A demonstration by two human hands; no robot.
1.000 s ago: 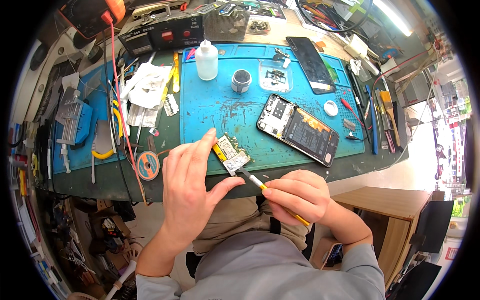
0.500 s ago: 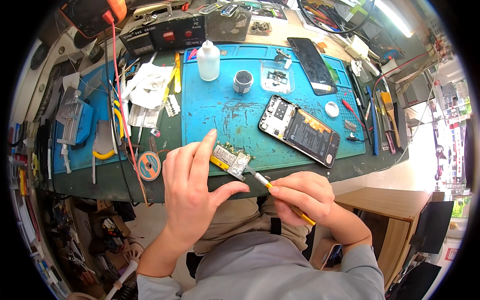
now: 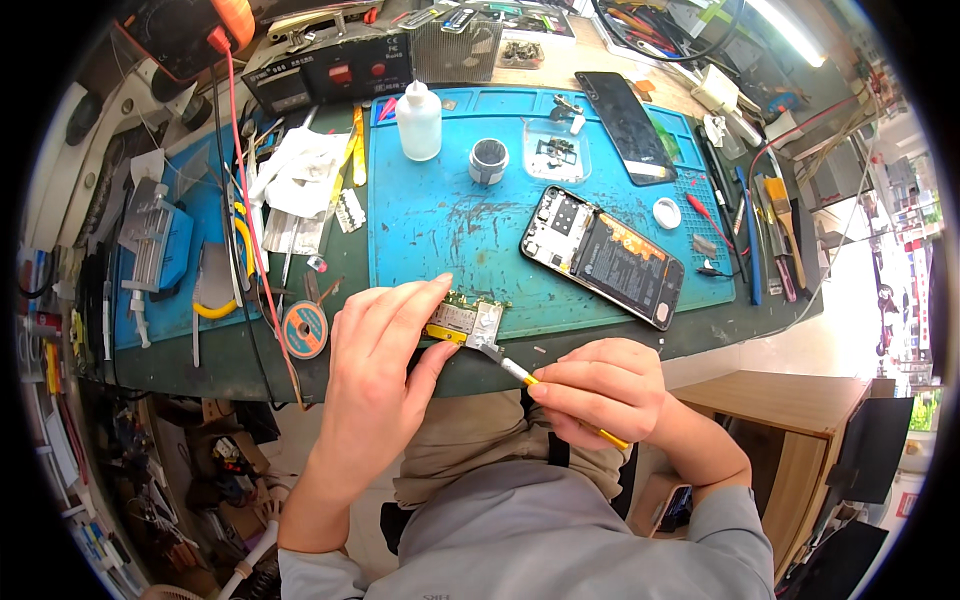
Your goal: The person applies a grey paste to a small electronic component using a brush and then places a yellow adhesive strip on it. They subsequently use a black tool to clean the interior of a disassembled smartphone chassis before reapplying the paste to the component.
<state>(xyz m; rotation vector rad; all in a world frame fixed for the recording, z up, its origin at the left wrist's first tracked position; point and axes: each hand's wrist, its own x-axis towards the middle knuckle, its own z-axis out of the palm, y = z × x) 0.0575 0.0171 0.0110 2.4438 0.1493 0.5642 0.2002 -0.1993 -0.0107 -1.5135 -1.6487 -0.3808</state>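
A small phone circuit board [image 3: 458, 318], with silver shields, a yellow strip and a pale grey smear at its right end, lies at the mat's near edge. My left hand [image 3: 385, 345] closes on its left end, index finger above and thumb at the near edge. My right hand [image 3: 605, 390] grips a slim knife-like scraper [image 3: 515, 370] with a yellow and silver handle. The scraper's flat tip is at the board's near right corner; whether it touches cannot be made out. An opened phone [image 3: 605, 258] with its battery exposed lies to the right.
On the blue mat [image 3: 420, 230] stand a white squeeze bottle [image 3: 419, 125], an open small jar [image 3: 488, 162] and a clear parts box [image 3: 557, 152]. A round white lid [image 3: 666, 212] and a black phone panel [image 3: 627, 130] lie right. A solder spool [image 3: 304, 330] sits left.
My left thumb has come in from apart to the board's near edge, and the fingers have closed in. The scraper tip has moved off the grey smear toward the near corner.
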